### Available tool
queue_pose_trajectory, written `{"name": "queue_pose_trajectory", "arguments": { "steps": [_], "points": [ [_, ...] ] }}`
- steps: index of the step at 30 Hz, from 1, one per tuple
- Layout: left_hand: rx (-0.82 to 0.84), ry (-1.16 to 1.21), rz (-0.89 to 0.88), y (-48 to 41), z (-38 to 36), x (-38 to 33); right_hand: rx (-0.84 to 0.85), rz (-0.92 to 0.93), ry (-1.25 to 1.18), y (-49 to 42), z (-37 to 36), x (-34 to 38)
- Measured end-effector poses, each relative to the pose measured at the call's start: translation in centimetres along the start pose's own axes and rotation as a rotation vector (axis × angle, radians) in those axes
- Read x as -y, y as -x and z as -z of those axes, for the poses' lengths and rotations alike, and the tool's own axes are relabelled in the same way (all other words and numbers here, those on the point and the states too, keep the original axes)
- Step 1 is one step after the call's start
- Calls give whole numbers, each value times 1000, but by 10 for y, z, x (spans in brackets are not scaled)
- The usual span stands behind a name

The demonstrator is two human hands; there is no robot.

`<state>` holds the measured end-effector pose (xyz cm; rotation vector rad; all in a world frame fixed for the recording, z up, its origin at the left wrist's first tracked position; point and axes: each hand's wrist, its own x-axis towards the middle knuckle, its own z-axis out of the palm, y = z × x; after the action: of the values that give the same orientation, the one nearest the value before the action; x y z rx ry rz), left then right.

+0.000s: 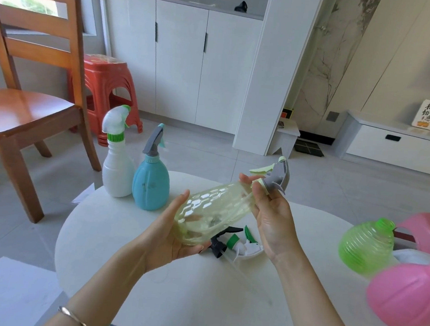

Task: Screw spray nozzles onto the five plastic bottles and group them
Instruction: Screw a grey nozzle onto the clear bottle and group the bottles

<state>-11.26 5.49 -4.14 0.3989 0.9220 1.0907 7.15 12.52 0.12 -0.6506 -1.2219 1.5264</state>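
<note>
A clear yellowish bottle (212,212) lies tilted above the white table (197,291). My left hand (174,234) cups its base. My right hand (271,217) grips its neck at the grey and pale-green spray nozzle (277,176). At the table's far left stand a white bottle (117,170) and a blue bottle (150,186), each upright with a nozzle on. A green ribbed bottle (365,245) and a pink bottle (407,296) lie at the right with open necks. Under the held bottle lie a black nozzle (218,243) and a white and green nozzle (243,243).
A wooden chair (29,99) stands to the left of the table, with a red plastic stool (106,85) behind it. A pink container (428,233) and a white cloth (408,255) sit at the table's right edge. White cabinets (181,61) line the far wall.
</note>
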Motion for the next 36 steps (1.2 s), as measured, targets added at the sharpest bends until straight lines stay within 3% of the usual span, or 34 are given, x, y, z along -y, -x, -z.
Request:
{"name": "queue_pose_trajectory", "arguments": {
  "steps": [12, 16, 19, 21, 25, 31, 36],
  "points": [
    [-3, -142, -267, 9, -10, -2, -119, 80, -6, 3, -14, 9],
    [-73, -361, -277, 21, -1, -10, -141, 127, 57, 9, -30, 12],
    [-269, -609, -523, 31, 13, -14, -117, 147, 115, 5, -49, 12],
    [-315, -767, -730, 41, 22, -17, -70, 194, 182, -2, -68, 11],
    [-454, -1081, -943, 53, 45, -23, 54, 242, 303, -13, -121, 9],
    [-518, -841, -944, 63, 97, -46, 264, 72, 524, -22, -181, -23],
    [-540, -877, -919, 72, 144, -56, 364, -9, 617, -28, -206, -67]
  ]
}}
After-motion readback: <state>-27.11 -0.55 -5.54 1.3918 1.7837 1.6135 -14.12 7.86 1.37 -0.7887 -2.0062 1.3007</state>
